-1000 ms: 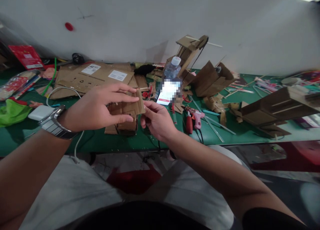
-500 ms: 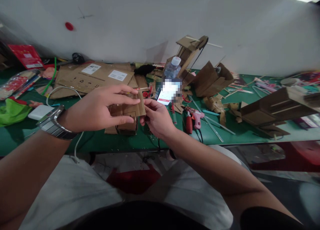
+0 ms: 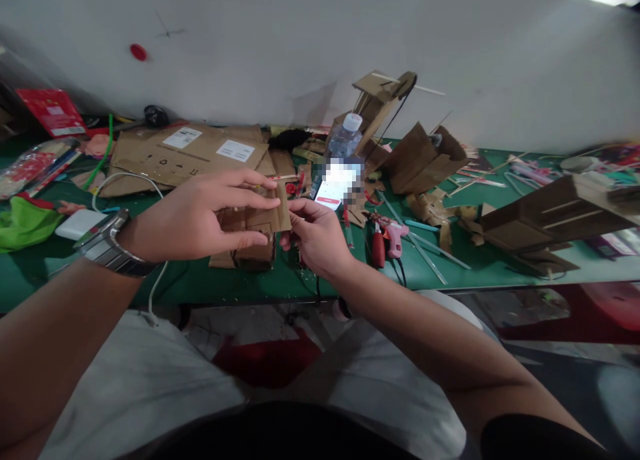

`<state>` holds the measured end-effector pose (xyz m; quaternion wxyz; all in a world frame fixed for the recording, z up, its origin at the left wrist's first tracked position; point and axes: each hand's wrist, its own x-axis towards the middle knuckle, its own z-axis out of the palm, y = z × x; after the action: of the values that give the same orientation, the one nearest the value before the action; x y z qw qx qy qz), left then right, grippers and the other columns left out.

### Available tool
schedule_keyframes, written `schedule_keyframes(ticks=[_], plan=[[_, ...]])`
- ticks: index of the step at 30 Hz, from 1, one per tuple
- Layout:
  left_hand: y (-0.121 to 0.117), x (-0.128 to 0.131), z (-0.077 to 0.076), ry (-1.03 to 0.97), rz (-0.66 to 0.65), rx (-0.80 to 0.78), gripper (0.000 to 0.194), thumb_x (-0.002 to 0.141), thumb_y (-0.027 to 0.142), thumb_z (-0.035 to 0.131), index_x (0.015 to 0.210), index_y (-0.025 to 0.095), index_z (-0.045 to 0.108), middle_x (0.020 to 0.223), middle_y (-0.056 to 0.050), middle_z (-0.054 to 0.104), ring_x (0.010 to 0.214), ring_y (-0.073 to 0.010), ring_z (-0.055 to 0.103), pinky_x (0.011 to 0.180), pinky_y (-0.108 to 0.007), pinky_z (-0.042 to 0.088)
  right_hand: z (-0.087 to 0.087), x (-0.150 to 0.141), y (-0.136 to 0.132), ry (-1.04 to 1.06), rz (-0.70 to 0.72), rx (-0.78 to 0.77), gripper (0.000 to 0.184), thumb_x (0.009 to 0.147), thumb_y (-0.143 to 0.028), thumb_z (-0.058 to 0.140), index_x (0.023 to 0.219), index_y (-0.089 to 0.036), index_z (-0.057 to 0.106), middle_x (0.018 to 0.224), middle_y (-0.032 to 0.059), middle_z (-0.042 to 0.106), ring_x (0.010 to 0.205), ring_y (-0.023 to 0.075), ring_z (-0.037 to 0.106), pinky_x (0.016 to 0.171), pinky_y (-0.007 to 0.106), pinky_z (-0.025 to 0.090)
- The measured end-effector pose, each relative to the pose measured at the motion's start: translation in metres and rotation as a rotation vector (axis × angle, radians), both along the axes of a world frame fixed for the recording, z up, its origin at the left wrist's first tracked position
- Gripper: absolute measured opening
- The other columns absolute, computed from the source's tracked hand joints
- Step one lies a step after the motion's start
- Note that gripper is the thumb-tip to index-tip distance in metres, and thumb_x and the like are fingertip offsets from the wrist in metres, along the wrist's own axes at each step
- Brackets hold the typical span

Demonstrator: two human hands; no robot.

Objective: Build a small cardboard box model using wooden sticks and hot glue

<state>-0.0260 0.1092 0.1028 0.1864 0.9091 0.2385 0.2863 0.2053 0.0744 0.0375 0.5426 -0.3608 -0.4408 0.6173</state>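
My left hand (image 3: 195, 217), with a metal watch (image 3: 107, 250) on the wrist, grips a small brown cardboard piece (image 3: 265, 218) between thumb and fingers, just above the green table (image 3: 200, 283). My right hand (image 3: 317, 237) pinches the right edge of the same cardboard piece. Under the held piece, a small stack of cardboard bits (image 3: 250, 255) lies on the table.
A flattened cardboard box (image 3: 185, 153) lies at the back left. A water bottle (image 3: 345, 137), a phone (image 3: 337, 183), a pink glue gun (image 3: 393, 237) and red pliers (image 3: 379, 247) are to the right. Cardboard structures (image 3: 555, 220) stand far right. A white charger (image 3: 80, 225) and cable lie left.
The cardboard piece has tilted slightly between my hands and my left fingers have shifted on it. Both hands stay in about the same place.
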Motion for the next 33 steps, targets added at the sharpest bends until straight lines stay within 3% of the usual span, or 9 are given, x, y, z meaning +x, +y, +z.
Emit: schedule_keyframes(ticks=[9, 15, 22, 33], plan=[[-0.0053, 0.0023, 0.0059, 0.031, 0.007, 0.026, 0.044, 0.095, 0.05, 0.083, 0.135, 0.034, 0.078, 0.15, -0.008, 0.07, 0.136, -0.0305, 0.07, 0.117, -0.045, 0.056, 0.0047, -0.0003, -0.0014, 0.0, -0.01, -0.019, 0.046, 0.069, -0.053, 0.101, 0.083, -0.021, 0.072, 0.062, -0.0062, 0.068, 0.045, 0.0089, 0.06, 0.043, 0.023, 0.05], [-0.0056, 0.0024, 0.0043, 0.039, 0.027, 0.018, 0.044, 0.096, 0.05, 0.081, 0.136, 0.032, 0.077, 0.15, -0.008, 0.069, 0.138, -0.0293, 0.069, 0.12, -0.044, 0.055, 0.0029, 0.0008, 0.0005, -0.055, 0.004, 0.033, 0.045, 0.076, -0.058, 0.095, 0.086, -0.021, 0.072, 0.063, -0.0062, 0.067, 0.047, 0.0091, 0.06, 0.046, 0.023, 0.051], [-0.0003, 0.0, -0.0014, 0.044, -0.011, 0.021, 0.061, 0.091, 0.049, 0.085, 0.149, 0.036, 0.071, 0.157, -0.008, 0.066, 0.143, -0.0355, 0.066, 0.124, -0.05, 0.051, 0.0031, 0.0042, -0.0008, -0.113, 0.001, 0.112, 0.04, 0.082, -0.056, 0.092, 0.089, -0.023, 0.071, 0.066, -0.0061, 0.068, 0.05, 0.0098, 0.061, 0.049, 0.025, 0.053], [-0.0049, 0.0055, 0.0014, -0.061, -0.008, 0.008, 0.056, 0.088, 0.046, 0.088, 0.141, 0.033, 0.076, 0.151, -0.009, 0.071, 0.137, -0.0351, 0.069, 0.121, -0.05, 0.054, 0.0067, 0.0065, -0.0032, -0.166, -0.008, 0.192, 0.029, 0.086, -0.048, 0.089, 0.089, -0.024, 0.074, 0.068, -0.004, 0.068, 0.052, 0.0116, 0.06, 0.053, 0.028, 0.054]])
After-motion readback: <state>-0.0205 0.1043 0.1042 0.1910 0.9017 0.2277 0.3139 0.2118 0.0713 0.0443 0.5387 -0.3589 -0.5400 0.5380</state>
